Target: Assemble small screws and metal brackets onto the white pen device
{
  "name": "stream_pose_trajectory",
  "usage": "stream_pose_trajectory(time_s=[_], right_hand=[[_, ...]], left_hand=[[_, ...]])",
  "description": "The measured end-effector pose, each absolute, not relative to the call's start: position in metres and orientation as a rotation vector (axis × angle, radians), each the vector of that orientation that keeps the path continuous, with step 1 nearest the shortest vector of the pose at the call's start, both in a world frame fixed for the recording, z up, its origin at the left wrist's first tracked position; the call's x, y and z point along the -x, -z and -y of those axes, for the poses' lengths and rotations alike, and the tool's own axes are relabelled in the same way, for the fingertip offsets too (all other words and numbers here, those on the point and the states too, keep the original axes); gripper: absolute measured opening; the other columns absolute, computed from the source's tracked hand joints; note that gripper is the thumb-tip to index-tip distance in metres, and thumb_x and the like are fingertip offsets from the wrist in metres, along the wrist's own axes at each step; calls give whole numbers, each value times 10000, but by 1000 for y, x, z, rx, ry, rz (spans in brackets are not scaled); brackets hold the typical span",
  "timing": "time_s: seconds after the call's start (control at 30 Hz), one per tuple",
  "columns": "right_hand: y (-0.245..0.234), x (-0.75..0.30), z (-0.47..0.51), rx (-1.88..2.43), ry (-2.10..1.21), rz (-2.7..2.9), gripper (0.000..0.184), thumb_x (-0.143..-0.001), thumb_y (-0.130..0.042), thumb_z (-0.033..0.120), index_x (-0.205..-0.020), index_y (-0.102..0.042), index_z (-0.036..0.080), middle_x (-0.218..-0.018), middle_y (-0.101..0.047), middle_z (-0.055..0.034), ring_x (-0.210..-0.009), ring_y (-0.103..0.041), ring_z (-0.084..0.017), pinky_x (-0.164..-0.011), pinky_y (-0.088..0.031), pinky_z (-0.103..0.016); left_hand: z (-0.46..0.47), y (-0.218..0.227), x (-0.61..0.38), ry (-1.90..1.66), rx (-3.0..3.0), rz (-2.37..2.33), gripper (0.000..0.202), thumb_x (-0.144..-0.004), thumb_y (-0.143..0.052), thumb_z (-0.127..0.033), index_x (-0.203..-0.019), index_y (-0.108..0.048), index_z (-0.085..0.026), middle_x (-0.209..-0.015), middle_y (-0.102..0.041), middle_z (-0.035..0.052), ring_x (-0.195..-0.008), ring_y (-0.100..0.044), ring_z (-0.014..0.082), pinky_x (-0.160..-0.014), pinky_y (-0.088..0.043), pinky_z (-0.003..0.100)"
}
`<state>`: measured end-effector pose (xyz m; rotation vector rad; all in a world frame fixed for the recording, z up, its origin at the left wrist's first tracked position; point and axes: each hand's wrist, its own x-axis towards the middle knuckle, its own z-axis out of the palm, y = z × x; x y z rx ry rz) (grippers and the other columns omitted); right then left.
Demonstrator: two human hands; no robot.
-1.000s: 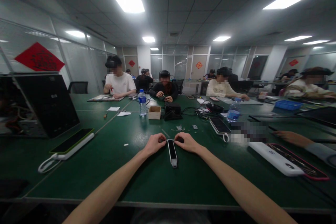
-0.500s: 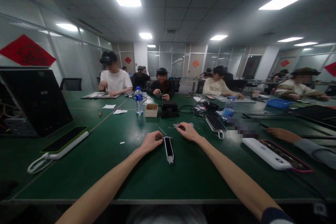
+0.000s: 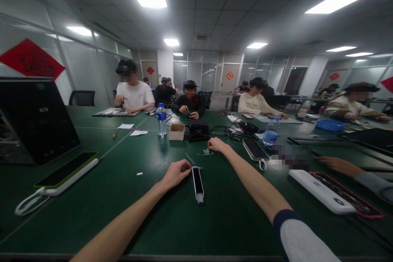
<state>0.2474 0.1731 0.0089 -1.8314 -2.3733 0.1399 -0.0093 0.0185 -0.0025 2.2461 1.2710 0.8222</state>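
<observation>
A slim white pen-like device with a long black face lies lengthwise in front of me on the green table. My left hand rests at its far left corner, fingers curled and closed. Whether they grip the device's end or a tiny part there, I cannot tell. Just beyond those fingertips lies a thin clear strip. Farther out, my right hand reaches down with its fingertips bunched beside several small loose parts. Anything between those fingers is too small to make out.
Beyond my hands stand a small open box, a black case and a water bottle. Phones and a white power bank lie to the right, near a co-worker's hand. At left are a phone and a computer case.
My right hand has moved outward and lowered its fingers to the small parts, its forearm stretching farther over the table. The left hand stays by the device. The view has shifted slightly.
</observation>
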Motion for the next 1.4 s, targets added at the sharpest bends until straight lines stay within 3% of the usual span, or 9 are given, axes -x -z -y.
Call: stream_pose_trajectory(time_s=[0.3,0.6,0.97,1.13,1.4], right_hand=[[-11,-241,-167,1934,-21,2412,203,-740,-629,166,-927,-706,140,-1056,-634,-189,-964,-624,-278,-782,-477,-319],[-10,-250,-169,1972,-37,2398,165,-762,-616,165,-902,-703,162,-962,-652,-137,-909,-638,-231,-747,-477,-273],[-15,-254,-176,1928,-6,2461,248,-697,-674,156,-943,-697,179,-1042,-632,-125,-962,-614,-238,-760,-471,-272],[-12,-248,-174,1943,28,2436,176,-723,-658,188,-887,-710,152,-1015,-644,-158,-954,-624,-263,-779,-468,-296],[-12,-244,-158,1976,92,2272,241,-753,-585,156,-964,-687,101,-1042,-640,-217,-989,-614,-304,-779,-458,-318]], left_hand=[[-17,3,9,-832,-2271,-1266,178,-797,-562,-281,-915,-650,-181,-892,-692,28,-760,-630,170,-694,-499,271],[-17,5,10,-807,-2290,-1276,190,-778,-567,-250,-940,-641,-184,-895,-690,16,-730,-610,157,-666,-483,261],[-19,9,10,-811,-2281,-1282,214,-757,-575,-214,-960,-628,-176,-909,-686,18,-716,-611,150,-650,-482,252],[-20,9,9,-819,-2276,-1300,210,-747,-564,-194,-947,-630,-183,-898,-687,13,-704,-609,148,-639,-476,249],[-17,5,11,-881,-2264,-1386,205,-802,-549,-310,-940,-623,-178,-899,-688,30,-700,-629,158,-628,-478,253]])
